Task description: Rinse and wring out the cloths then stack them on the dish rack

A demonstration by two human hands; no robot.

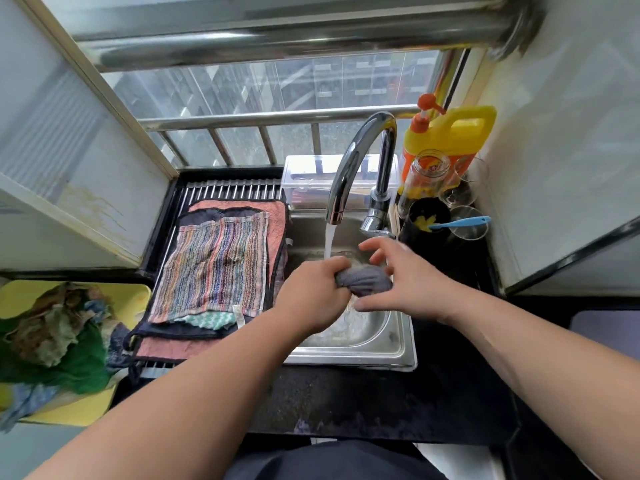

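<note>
A bunched grey cloth [363,281] is held over the steel sink [381,344], just beside the stream running from the tap [360,164]. My left hand [313,292] grips its left end with curled fingers. My right hand [405,275] is spread around its right side, thumb below and fingertips above, only lightly touching it. On the dish rack [228,188] to the left lies a flat stack of cloths, a striped multicoloured one [214,268] on top of a dark one and a salmon one [277,220].
A heap of crumpled cloths [59,327] sits on a yellow tray [86,407] at the left. Behind the sink stand a clear box [311,174], a yellow detergent jug [450,136], a jar, glasses and a black cup with a blue brush [460,223]. Black counter runs along the front.
</note>
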